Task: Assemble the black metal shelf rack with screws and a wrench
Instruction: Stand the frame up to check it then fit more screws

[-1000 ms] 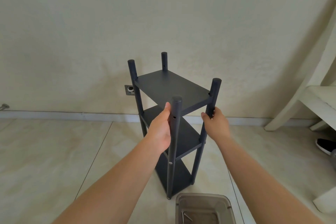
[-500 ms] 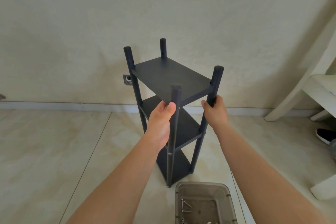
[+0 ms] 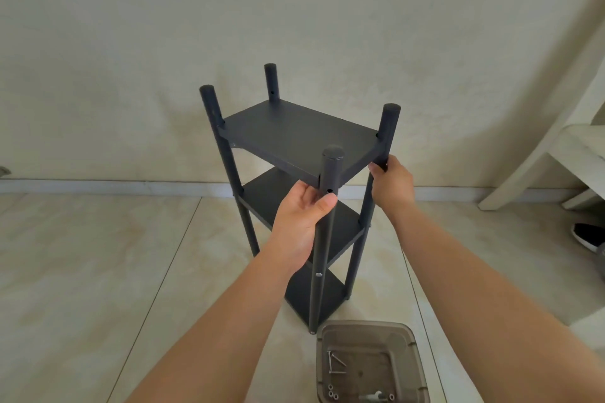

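Since a second ago the black metal three-tier shelf rack [image 3: 296, 141] has tipped a little nearer to us, and our left hand [image 3: 302, 222] has slid so its thumb now lies just under the open screw hole in the near post, grasping that post, while our right hand [image 3: 391, 185] stays wrapped round the right post just below the top shelf. The rack stands upright on the tiled floor [image 3: 82, 271], its long axis vertical, directly ahead of both grips. The translucent brown plastic tray [image 3: 409, 337] with loose screws [image 3: 333, 396] and a small wrench [image 3: 371, 397] sits just beside the rack's foot, nearer our right hand, and nothing stands between.
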